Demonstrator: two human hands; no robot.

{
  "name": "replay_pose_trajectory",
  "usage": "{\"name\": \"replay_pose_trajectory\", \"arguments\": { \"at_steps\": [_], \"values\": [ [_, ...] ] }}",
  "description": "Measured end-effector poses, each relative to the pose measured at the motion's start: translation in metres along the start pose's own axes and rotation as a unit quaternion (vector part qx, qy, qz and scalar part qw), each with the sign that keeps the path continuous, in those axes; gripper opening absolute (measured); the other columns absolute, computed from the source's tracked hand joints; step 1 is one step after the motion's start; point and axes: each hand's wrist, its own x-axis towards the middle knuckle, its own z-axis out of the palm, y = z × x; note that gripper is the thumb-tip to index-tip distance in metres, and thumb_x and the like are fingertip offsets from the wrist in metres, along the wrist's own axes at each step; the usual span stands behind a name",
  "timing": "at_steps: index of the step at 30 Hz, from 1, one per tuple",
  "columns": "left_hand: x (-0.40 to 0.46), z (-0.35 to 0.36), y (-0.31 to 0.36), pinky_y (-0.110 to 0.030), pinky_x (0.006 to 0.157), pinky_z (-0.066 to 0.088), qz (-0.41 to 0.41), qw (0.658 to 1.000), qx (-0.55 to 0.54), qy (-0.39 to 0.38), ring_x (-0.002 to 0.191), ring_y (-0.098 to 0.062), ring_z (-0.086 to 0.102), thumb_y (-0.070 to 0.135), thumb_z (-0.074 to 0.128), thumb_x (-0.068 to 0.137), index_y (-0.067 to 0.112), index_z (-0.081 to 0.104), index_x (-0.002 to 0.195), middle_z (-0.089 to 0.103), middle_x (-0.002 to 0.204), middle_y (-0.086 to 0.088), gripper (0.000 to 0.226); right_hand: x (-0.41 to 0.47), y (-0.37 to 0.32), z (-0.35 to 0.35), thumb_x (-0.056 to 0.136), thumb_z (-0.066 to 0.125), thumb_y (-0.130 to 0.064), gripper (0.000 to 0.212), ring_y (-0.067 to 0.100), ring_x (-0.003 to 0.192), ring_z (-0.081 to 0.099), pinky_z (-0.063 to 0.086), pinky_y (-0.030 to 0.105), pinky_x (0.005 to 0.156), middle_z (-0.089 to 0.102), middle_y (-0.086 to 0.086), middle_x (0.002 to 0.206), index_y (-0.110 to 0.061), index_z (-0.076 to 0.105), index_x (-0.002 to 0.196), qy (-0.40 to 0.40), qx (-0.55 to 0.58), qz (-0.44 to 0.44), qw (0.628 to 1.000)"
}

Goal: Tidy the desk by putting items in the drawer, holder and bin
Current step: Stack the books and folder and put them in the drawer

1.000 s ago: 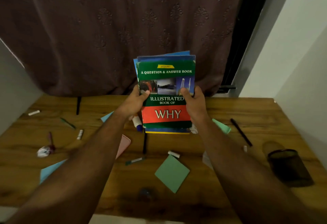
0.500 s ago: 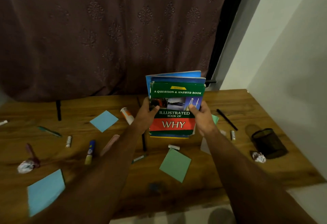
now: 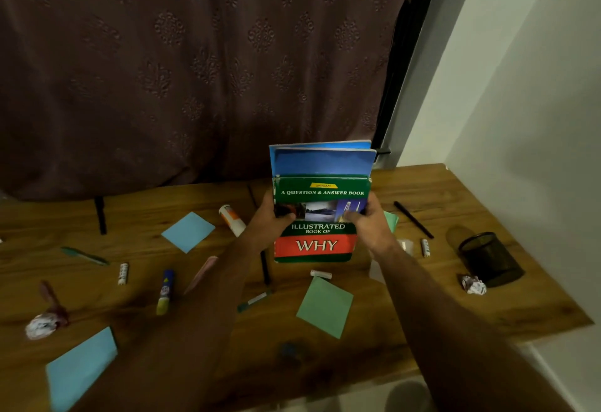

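I hold a stack of books (image 3: 320,190) upright above the middle of the wooden desk (image 3: 390,320). The front one is green and red, titled "Illustrated Book of WHY", with two blue books behind it. My left hand (image 3: 270,223) grips the stack's left edge and my right hand (image 3: 370,226) grips its right edge, thumbs on the cover. A black mesh pen holder (image 3: 487,258) stands at the desk's right side. Pens, markers, glue sticks, paper squares and crumpled paper lie scattered on the desk. No drawer or bin is in view.
A crumpled paper ball (image 3: 473,284) lies beside the holder, another (image 3: 42,327) at the far left. Sticky squares: green (image 3: 325,306), blue (image 3: 188,231), blue (image 3: 81,366). A glue stick (image 3: 231,219), a marker (image 3: 165,291), a black pen (image 3: 413,219). A curtain hangs behind; a white wall stands to the right.
The view has swung left and down, showing more of the desk's left side. The book stack has stayed in both hands and sits lower, closer to the desk surface.
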Motion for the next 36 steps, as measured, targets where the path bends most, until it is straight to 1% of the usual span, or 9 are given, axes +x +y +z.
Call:
{"name": "replay_pose_trajectory", "arguments": {
  "at_steps": [4,7,9,13,17,25,28,32,36],
  "values": [
    [0.001,0.001,-0.003,-0.023,0.082,0.048,-0.005,1.000,0.020,-0.003,0.109,-0.011,0.050,0.012,0.068,0.088,0.019,0.033,0.139,0.052,0.119,0.005,0.062,-0.002,0.012,0.004,0.088,0.067,-0.006,0.047,0.011,0.084,0.064,0.052,0.024,0.063,0.062,0.000,0.104,-0.016,0.044,0.127,0.007,-0.042,0.012,0.999],
    [0.004,-0.001,-0.009,-0.038,0.096,0.050,-0.004,0.999,0.046,-0.009,0.116,-0.018,0.053,0.014,0.069,0.086,0.019,0.037,0.137,0.055,0.127,-0.002,0.060,0.001,0.019,0.004,0.090,0.066,-0.010,0.045,0.014,0.086,0.065,0.055,0.031,0.069,0.063,0.004,0.109,-0.016,0.045,0.129,0.011,-0.067,0.029,0.997],
    [0.005,-0.002,-0.011,-0.042,0.098,0.050,-0.012,0.997,0.071,-0.010,0.120,-0.022,0.054,0.016,0.067,0.088,0.017,0.039,0.136,0.056,0.129,-0.006,0.055,0.002,0.019,0.003,0.091,0.065,-0.011,0.043,0.013,0.086,0.065,0.055,0.029,0.068,0.063,0.002,0.107,-0.015,0.045,0.128,0.006,-0.077,0.032,0.996],
    [0.007,0.000,-0.014,-0.035,0.096,0.048,-0.005,0.993,0.120,0.013,0.121,-0.023,0.054,0.015,0.060,0.093,0.013,0.040,0.135,0.057,0.131,-0.007,0.046,0.004,0.020,0.000,0.092,0.062,-0.011,0.040,0.012,0.087,0.066,0.054,0.027,0.065,0.064,0.004,0.109,-0.015,0.046,0.128,-0.008,-0.080,0.031,0.996],
    [0.010,0.001,-0.014,-0.040,0.101,0.046,0.004,0.990,0.136,0.037,0.123,-0.025,0.053,0.015,0.059,0.094,0.014,0.039,0.134,0.058,0.131,-0.009,0.045,0.004,0.021,0.002,0.093,0.061,-0.012,0.036,0.012,0.090,0.066,0.055,0.027,0.069,0.065,0.002,0.107,-0.015,0.047,0.126,-0.009,-0.069,0.017,0.997],
    [0.013,-0.002,-0.018,-0.034,0.094,0.050,-0.022,0.990,0.132,0.038,0.119,-0.025,0.056,0.022,0.071,0.085,0.014,0.038,0.134,0.057,0.130,-0.008,0.060,0.014,0.019,0.006,0.088,0.069,-0.015,0.046,0.015,0.088,0.068,0.055,0.028,0.066,0.065,0.003,0.108,-0.015,0.046,0.128,-0.010,-0.071,0.024,0.997],
    [0.014,0.002,-0.017,-0.036,0.093,0.050,-0.026,0.985,0.162,0.048,0.118,-0.026,0.057,0.025,0.071,0.086,0.013,0.037,0.135,0.057,0.130,-0.008,0.060,0.015,0.017,0.006,0.089,0.068,-0.016,0.045,0.013,0.087,0.067,0.055,0.027,0.065,0.063,-0.001,0.106,-0.019,0.045,0.127,-0.006,-0.074,0.013,0.997],
    [0.015,0.005,-0.022,-0.036,0.093,0.047,-0.030,0.978,0.199,0.060,0.118,-0.027,0.057,0.025,0.066,0.089,0.011,0.040,0.135,0.058,0.130,-0.011,0.055,0.015,0.020,0.005,0.091,0.065,-0.021,0.045,0.017,0.091,0.069,0.059,0.032,0.070,0.064,0.004,0.112,-0.018,0.043,0.130,-0.019,-0.076,0.005,0.997],
    [0.013,0.006,-0.026,-0.037,0.091,0.049,-0.028,0.979,0.193,0.055,0.117,-0.028,0.059,0.025,0.064,0.091,0.012,0.038,0.136,0.059,0.129,-0.010,0.054,0.013,0.020,0.005,0.093,0.063,-0.021,0.045,0.014,0.090,0.069,0.056,0.026,0.064,0.064,0.004,0.112,-0.019,0.040,0.131,-0.027,-0.082,0.006,0.996]
  ]
}}
